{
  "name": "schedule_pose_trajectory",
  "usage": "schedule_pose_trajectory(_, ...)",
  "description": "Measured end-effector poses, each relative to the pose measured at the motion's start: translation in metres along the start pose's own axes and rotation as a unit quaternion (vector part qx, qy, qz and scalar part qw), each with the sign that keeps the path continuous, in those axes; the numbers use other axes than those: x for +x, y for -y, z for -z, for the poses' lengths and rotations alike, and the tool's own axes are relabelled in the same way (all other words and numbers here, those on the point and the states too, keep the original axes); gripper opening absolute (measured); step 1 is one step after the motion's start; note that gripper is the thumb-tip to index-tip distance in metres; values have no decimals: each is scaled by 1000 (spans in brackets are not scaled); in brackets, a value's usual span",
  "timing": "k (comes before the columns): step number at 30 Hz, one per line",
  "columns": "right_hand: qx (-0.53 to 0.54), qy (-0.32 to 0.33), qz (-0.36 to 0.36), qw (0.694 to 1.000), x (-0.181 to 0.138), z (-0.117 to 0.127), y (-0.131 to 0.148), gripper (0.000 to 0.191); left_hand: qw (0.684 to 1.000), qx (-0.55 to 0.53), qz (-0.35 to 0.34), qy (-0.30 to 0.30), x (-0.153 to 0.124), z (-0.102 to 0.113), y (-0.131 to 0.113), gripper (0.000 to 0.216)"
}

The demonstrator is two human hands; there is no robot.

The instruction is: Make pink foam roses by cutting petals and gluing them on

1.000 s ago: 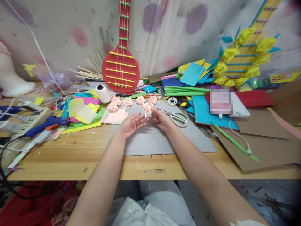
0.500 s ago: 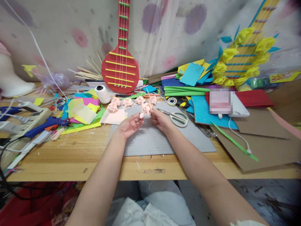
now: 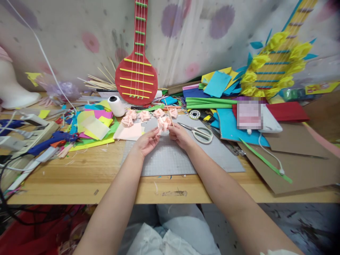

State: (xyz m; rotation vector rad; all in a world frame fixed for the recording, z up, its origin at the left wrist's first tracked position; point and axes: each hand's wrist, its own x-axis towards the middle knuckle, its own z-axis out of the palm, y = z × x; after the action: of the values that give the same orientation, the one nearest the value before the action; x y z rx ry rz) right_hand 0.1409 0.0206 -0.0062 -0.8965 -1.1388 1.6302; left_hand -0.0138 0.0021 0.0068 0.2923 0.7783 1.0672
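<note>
Over the wooden surface [image 3: 87, 177], my left grip [image 3: 146, 142] pinched the near edge of the pink flower [image 3: 164, 122] while my right grip [image 3: 182, 136], opposite, pinched a stick [image 3: 168, 109] slanting away leftward.

The grey mat [image 3: 170, 159] between the forearms [image 3: 119, 191] leaves open passage. A pink flower [image 3: 164, 123] and wooden stick [image 3: 168, 109] obstruct the fingers' [image 3: 154, 134] gap; scissors [image 3: 195, 131] block the right, other flowers [image 3: 145, 115] the far side.

Bare hands [image 3: 148, 142], bare forearms [image 3: 119, 191], whitish sleeve edge [image 3: 281, 251] on the right, creased pale clothing [image 3: 188, 226]
</note>
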Motion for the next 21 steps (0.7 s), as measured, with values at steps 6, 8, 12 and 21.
schedule_pose_trajectory(6, -9, -8, -12, 1000, -2, -4, 2, 29, 998, 18, -50, -36, 2, -2, 0, 17)
schedule_pose_trajectory(8, -13, -10, -14, 1000, -2, -5, 2, 30, 994, 31, -85, -62, 3, -2, 0, 16)
schedule_pose_trajectory(12, -21, -18, -17, 999, -2, -4, 1, 31, 985, 47, -137, -98, 4, -2, 2, 15)
schedule_pose_trajectory(21, -112, -76, 7, 991, 4, -2, -5, 35, 960, 62, -214, -171, 6, 0, 1, 28)
